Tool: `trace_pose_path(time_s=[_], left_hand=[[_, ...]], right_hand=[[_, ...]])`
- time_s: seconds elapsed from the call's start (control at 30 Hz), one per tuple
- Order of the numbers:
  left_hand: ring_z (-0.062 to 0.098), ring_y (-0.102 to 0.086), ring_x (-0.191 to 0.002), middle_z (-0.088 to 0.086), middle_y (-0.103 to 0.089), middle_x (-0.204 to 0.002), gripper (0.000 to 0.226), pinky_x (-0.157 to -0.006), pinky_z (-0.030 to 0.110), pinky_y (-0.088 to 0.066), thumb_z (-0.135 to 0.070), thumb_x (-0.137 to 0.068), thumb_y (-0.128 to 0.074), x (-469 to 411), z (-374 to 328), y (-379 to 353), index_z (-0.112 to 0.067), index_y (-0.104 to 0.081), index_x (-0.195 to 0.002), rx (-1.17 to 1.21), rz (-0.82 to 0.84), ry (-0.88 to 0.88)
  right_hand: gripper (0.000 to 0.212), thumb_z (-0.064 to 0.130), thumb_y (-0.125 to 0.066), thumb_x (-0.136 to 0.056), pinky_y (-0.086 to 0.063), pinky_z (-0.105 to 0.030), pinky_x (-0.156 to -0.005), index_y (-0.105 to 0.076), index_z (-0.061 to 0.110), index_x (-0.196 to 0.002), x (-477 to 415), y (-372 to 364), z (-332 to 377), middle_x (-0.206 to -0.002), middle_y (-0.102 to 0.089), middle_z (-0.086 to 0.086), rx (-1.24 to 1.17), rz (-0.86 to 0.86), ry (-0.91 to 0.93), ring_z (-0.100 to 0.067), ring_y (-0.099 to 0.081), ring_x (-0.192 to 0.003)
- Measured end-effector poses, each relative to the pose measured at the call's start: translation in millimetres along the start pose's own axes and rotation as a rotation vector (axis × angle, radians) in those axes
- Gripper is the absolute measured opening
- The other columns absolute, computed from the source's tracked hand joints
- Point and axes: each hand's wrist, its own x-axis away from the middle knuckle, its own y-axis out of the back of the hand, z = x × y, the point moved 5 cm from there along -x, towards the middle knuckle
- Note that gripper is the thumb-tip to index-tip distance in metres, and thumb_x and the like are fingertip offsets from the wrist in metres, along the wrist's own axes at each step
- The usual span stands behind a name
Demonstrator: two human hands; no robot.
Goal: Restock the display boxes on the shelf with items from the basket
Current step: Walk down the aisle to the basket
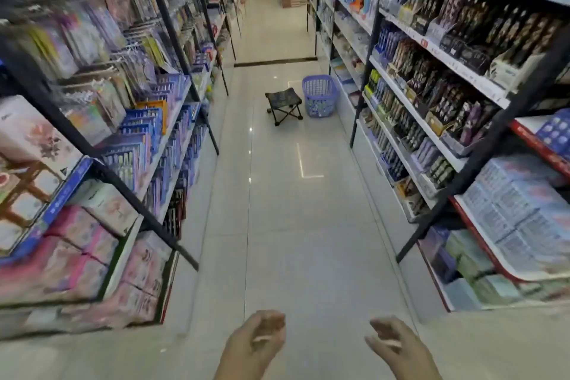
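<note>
- Our left hand (256,341) hangs low over the tiled floor (308,241). Its grip is slack, with the fingers lightly curled and holding nothing.
- Our right hand (396,348) hangs apart from it, its grip equally loose and empty.
- The blue basket (319,95) stands on the floor well down the aisle, just beside a small folding stool (283,103) and close to the right-hand shelf (447,60).
- Dark display boxes (431,92) line that shelf's tiers, too blurred to read.

Glossy tiled floor (296,225); perforated plastic basket (319,95); cloth-topped stool (283,102).
</note>
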Motion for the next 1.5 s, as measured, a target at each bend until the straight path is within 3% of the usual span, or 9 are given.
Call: trace_pose_path(time_s=[0.1, 0.3, 0.8, 0.97, 1.3, 1.5], left_hand=[[0.009, -0.068, -0.089, 0.001, -0.074, -0.095, 0.019, -0.076, 0.016, -0.051, -0.003, -0.083, -0.068, -41, -41, 44, -0.015, -0.069, -0.096, 0.049, -0.077, -0.117], [0.006, -0.066, -0.097, -0.004, -0.072, -0.103, 0.020, -0.080, 0.013, -0.050, -0.012, -0.084, -0.068, -116, -66, 80, -0.021, -0.069, -0.101, -0.005, -0.049, -0.187], [0.006, -0.065, -0.099, -0.012, -0.069, -0.104, 0.019, -0.087, 0.027, -0.053, -0.024, -0.086, -0.069, -370, -184, 80, -0.036, -0.067, -0.100, -0.100, 0.184, -0.195], [0.006, -0.065, -0.101, -0.009, -0.070, -0.104, 0.018, -0.085, 0.025, -0.051, -0.023, -0.085, -0.069, -440, -218, 81, -0.034, -0.068, -0.099, -0.080, 0.118, -0.195], [0.008, -0.066, -0.095, -0.003, -0.072, -0.101, 0.019, -0.083, 0.024, -0.051, -0.010, -0.084, -0.068, -560, -265, 124, -0.020, -0.068, -0.100, -0.013, -0.090, -0.130], [0.010, -0.066, -0.097, -0.005, -0.072, -0.101, 0.019, -0.081, 0.020, -0.052, -0.011, -0.084, -0.069, -688, -306, 150, -0.022, -0.068, -0.100, -0.021, -0.047, -0.137]], right_hand=[[0.020, 0.028, -0.074, -0.079, -0.048, -0.014, -0.078, -0.064, 0.036, -0.094, -42, -28, 63, -0.106, -0.062, 0.015, 0.011, 0.074, 0.157, 0.002, -0.059, -0.099], [0.022, 0.033, -0.068, -0.083, -0.046, -0.010, -0.087, -0.060, 0.042, -0.102, -110, -61, 136, -0.108, -0.056, 0.027, -0.003, 0.134, 0.282, 0.006, -0.054, -0.106], [0.018, 0.026, -0.068, -0.084, -0.048, -0.007, -0.073, -0.063, 0.036, -0.098, -308, -18, 157, -0.105, -0.062, 0.015, -0.037, -0.126, 0.046, 0.009, -0.057, -0.096], [0.018, 0.027, -0.068, -0.084, -0.045, -0.002, -0.071, -0.063, 0.037, -0.098, -397, -7, 183, -0.106, -0.062, 0.016, -0.039, -0.082, 0.042, 0.011, -0.058, -0.092], [0.019, 0.022, -0.067, -0.084, -0.044, -0.005, -0.081, -0.063, 0.033, -0.100, -574, -42, 314, -0.105, -0.059, 0.018, -0.059, 0.117, 0.216, 0.008, -0.055, -0.100], [0.019, 0.020, -0.067, -0.085, -0.047, -0.010, -0.085, -0.064, 0.031, -0.100, -691, -55, 354, -0.107, -0.061, 0.015, -0.064, 0.092, 0.215, 0.005, -0.056, -0.102]])
